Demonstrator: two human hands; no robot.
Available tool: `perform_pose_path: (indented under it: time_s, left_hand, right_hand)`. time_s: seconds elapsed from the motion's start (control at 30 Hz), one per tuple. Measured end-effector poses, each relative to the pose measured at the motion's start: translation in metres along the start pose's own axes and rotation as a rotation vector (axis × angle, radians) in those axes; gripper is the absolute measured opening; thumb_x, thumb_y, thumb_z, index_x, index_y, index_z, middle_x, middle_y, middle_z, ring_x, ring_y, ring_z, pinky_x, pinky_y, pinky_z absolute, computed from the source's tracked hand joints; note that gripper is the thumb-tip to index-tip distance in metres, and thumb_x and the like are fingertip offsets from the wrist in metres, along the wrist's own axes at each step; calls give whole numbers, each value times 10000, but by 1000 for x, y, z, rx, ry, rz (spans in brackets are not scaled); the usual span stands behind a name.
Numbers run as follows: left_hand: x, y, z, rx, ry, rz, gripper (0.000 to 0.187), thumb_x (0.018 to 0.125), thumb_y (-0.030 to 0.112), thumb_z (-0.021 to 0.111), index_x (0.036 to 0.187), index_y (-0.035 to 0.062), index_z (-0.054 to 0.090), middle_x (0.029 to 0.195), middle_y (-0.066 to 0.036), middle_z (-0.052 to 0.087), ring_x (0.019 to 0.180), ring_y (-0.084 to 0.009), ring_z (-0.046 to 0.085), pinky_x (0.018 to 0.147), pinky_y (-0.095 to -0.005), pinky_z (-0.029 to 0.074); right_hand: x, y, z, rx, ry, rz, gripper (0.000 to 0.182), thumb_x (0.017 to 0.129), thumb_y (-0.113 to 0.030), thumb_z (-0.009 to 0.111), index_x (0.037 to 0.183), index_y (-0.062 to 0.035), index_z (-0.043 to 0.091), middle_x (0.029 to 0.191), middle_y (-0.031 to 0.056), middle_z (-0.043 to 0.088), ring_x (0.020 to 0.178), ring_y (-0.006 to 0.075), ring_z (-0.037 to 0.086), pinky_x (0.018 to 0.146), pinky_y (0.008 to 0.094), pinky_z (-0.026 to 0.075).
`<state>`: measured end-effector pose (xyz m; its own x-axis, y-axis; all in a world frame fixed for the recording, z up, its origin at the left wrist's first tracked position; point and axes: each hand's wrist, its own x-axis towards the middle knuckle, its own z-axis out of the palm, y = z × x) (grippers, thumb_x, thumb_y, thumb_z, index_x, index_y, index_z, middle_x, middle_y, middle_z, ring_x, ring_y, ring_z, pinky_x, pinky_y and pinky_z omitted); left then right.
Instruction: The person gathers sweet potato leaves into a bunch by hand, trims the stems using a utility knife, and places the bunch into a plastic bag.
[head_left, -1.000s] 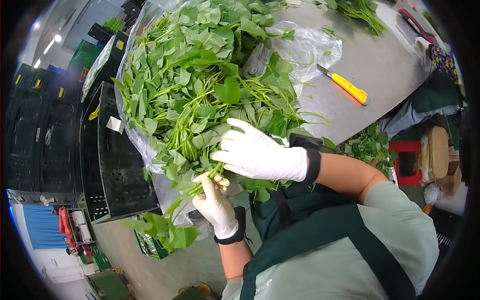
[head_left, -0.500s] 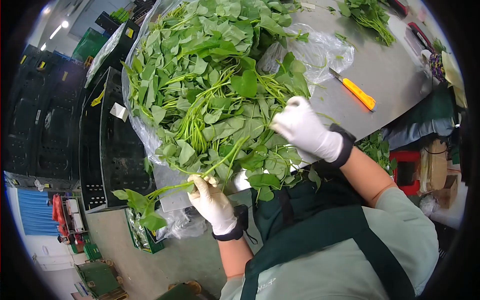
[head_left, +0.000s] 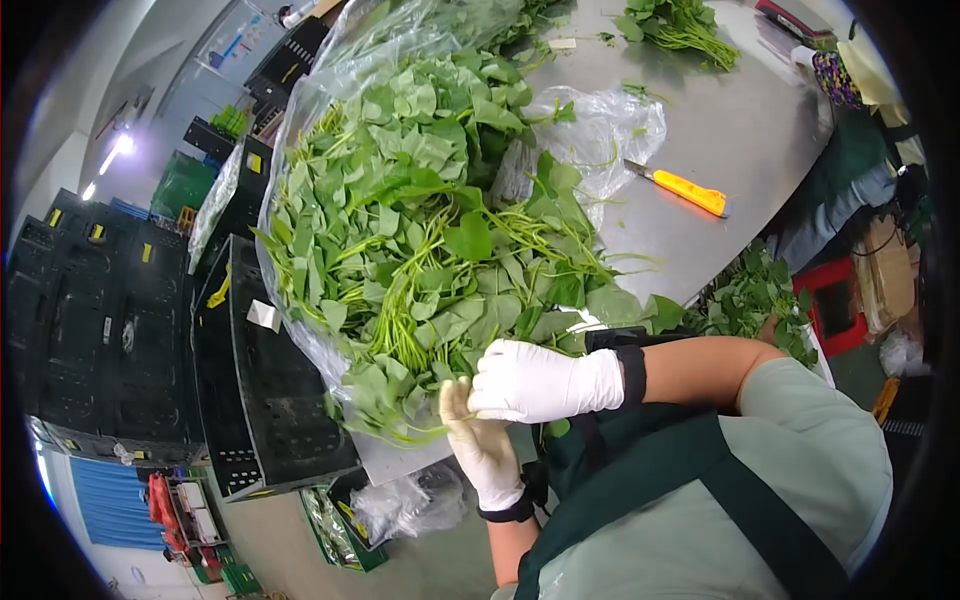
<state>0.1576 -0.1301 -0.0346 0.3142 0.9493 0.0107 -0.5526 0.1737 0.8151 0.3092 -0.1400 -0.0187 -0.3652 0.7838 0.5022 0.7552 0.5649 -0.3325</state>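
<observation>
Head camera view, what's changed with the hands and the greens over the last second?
The right hand came back from the leaf pile and now rests against the left hand, which has drawn its stems in from over the table's edge. The yellow-handled knife and plastic bag lie unmoved on the table.

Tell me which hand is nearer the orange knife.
Right. The right hand lies at the table's near edge, below-left of the knife. The left hand sits lower, off the edge, farther away.
</observation>
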Motion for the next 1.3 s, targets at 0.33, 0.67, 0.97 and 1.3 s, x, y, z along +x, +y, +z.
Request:
perform_pose_path:
  time_s: [0.33, 0.67, 0.97, 1.3]
  left_hand:
    - [1, 11, -13, 48, 2, 162, 279, 1021, 253, 449, 1174, 28, 510, 896, -33, 567, 840, -143, 519, 831, -325, 451]
    - [-6, -5, -8, 35, 36, 50, 248, 1019, 209, 450, 1118, 11, 561, 746, -40, 543, 700, -150, 500, 750, -333, 443]
    - [23, -3, 14, 106, -47, 75, 295, 1026, 207, 429, 1166, -29, 536, 784, -57, 580, 718, -142, 528, 719, -301, 458]
    - [48, 6, 51, 48, -69, 103, 344, 998, 145, 491, 1276, -59, 474, 794, -35, 576, 714, -103, 523, 681, -243, 445]
  right_hand:
    - [81, 112, -35, -245, 269, 299, 230, 837, -307, 597, 858, -86, 653, 841, 91, 597, 878, 280, 574, 754, 414, 432]
    - [59, 97, -39, -173, 425, 189, 112, 774, -238, 697, 821, -138, 680, 860, 28, 571, 879, 235, 540, 819, 371, 398]
    - [42, 74, -56, 577, 618, 412, 113, 894, -107, 627, 971, -25, 620, 881, 45, 654, 798, 98, 609, 734, 262, 483]
    - [10, 32, -48, 774, 263, 495, 184, 896, -114, 608, 1038, 4, 616, 908, 81, 683, 826, 110, 615, 748, 265, 492]
